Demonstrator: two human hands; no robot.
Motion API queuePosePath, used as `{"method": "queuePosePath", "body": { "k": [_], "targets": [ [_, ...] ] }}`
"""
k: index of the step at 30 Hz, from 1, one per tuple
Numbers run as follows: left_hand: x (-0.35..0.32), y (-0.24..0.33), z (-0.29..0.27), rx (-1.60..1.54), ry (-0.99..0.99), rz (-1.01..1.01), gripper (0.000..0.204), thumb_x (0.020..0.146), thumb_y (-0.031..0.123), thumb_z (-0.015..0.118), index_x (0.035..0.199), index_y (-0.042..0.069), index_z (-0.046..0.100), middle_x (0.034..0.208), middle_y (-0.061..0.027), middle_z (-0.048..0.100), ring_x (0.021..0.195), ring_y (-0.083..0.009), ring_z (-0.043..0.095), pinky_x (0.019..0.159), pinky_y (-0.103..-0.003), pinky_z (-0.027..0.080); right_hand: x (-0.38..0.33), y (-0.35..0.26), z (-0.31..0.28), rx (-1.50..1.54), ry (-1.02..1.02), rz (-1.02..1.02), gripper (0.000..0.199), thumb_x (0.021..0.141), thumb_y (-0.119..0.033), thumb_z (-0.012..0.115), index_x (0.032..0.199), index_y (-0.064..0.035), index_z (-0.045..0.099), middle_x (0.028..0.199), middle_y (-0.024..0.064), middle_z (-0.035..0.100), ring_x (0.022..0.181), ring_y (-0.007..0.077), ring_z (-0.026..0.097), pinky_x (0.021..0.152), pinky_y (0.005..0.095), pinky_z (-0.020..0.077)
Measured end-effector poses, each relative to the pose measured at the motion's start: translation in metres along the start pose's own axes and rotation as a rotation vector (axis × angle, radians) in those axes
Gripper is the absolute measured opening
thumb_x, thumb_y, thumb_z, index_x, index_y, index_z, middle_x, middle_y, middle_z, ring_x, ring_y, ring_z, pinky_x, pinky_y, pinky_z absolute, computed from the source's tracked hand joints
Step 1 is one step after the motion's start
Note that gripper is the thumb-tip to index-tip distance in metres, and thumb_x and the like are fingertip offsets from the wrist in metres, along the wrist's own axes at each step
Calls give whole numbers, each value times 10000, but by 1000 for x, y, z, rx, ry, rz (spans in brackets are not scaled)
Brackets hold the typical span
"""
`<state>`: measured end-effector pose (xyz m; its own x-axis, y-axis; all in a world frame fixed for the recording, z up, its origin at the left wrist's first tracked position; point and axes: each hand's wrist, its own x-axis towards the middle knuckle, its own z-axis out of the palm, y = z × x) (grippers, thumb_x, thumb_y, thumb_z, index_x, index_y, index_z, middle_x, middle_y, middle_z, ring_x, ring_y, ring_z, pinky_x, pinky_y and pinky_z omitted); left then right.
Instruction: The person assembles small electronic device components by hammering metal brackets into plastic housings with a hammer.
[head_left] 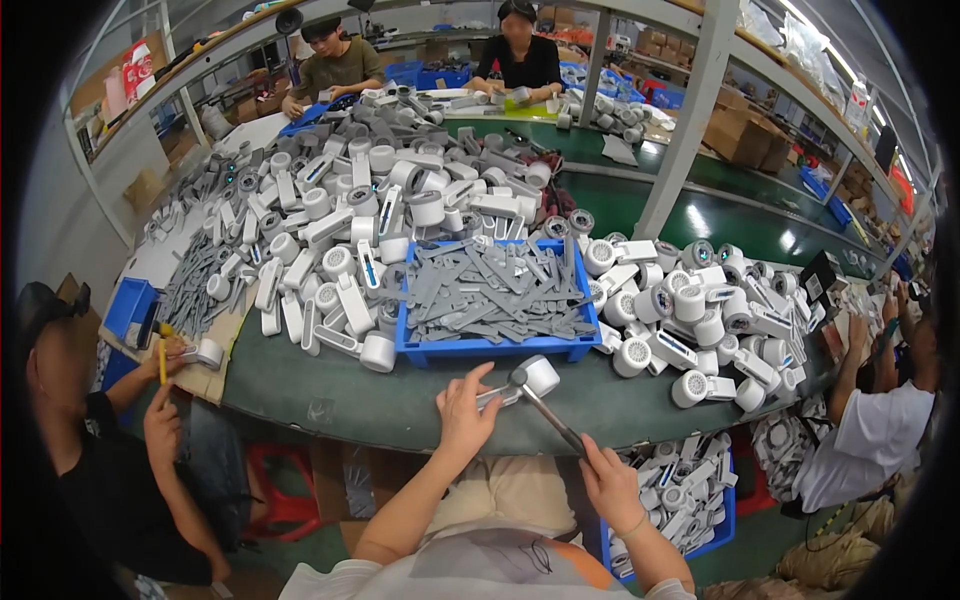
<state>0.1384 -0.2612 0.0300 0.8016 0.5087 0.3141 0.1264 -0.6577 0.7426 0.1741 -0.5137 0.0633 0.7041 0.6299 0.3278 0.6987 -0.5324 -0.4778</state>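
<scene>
Green table (420, 405), factory room; left hand (466, 412) steadies white part (535, 377), right hand (607, 482) grips metal tool (552, 414)

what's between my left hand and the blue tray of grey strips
Only bare green table top separates the left hand from the blue tray, as the head view shows.

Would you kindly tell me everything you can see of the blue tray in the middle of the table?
The blue tray is a shallow rectangular bin, plastic by its look, resting flat on the dark green table. It is heaped with flat grey strips lying crisscross. White cylindrical housings crowd against its left, right and far sides. Its near wall faces the person, whose left hand holds a white and grey device just in front, not touching the tray.
</scene>
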Motion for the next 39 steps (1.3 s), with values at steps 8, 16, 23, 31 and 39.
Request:
{"method": "queuePosePath", "body": {
  "k": [8, 16, 23, 31, 39],
  "targets": [
    [-11, -26, -17, 38, 20, 167, 290, 714, 225, 752, 945, 80, 655, 886, -80, 599, 913, -293, 538, 821, -388, 390, -12, -18, 7, 114, 43, -19, 433, 807, -68, 633, 1233, -84, 551, 765, 113, 548, 582, 307, 555, 486, 385, 418],
    [-8, -26, -16, 60, 69, 239, 279, 689, 211, 759, 927, 101, 661, 855, -52, 596, 885, -261, 545, 773, -379, 376, -12, -20, 14, 62, -52, -1, 430, 818, -76, 622, 1241, -88, 549, 764, 109, 546, 597, 312, 567, 500, 398, 432],
    [-11, -36, -13, 6, 68, 222, 377, 679, 187, 777, 1020, 88, 650, 831, -59, 611, 904, -268, 555, 788, -384, 411, -10, -20, 19, 75, -76, -4, 433, 824, -77, 617, 1251, -85, 542, 761, 118, 546, 599, 322, 564, 515, 404, 447],
    [-18, -43, -15, -368, 9, -30, 965, 678, 2, 773, 1454, 119, 211, 856, -66, 656, 675, -154, 597, 667, -274, 496, -4, -33, 27, -3, -95, -153, 453, 808, -83, 631, 1253, -119, 556, 726, 61, 509, 543, 249, 558, 469, 352, 441],
    [-10, -49, -11, -320, 68, 93, 965, 658, 14, 782, 1440, 78, 220, 862, -59, 673, 727, -155, 608, 677, -261, 492, -6, -37, 26, 43, -95, -97, 418, 801, -93, 646, 1214, -115, 579, 759, 87, 559, 583, 281, 578, 505, 379, 462]
  ]
}}
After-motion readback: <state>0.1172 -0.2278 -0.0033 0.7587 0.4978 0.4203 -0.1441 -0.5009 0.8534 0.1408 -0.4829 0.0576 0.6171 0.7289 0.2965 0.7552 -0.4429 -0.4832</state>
